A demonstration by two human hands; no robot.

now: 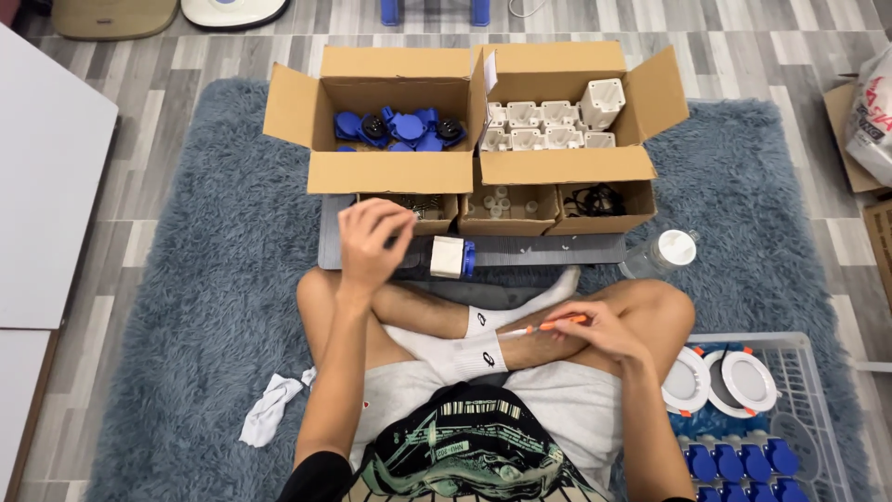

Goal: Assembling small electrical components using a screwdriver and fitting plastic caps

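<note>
On the grey-blue rug [186,279], a person sits cross-legged in white socks, facing a dark flat board [557,249] that carries three small open cardboard trays. Left hand [370,244] is raised over the board's near-left part, fingers curled together with the tips pinched; whether anything small sits between them cannot be told. Just to its right, lying on the board, is a white square housing with a blue cap [452,257], close beside that hand but not touching it. Right hand [599,330] rests on the crossed shin, closed around an orange-handled screwdriver [550,325] whose tip points left toward the sock. The housing lies above and to the left of this hand, well apart from it. Behind the trays stand two larger open cartons, one with blue caps [400,128], the other with white housings [548,125]. A clear bottle with a white lid [662,253] lies at the board's right end.
</note>
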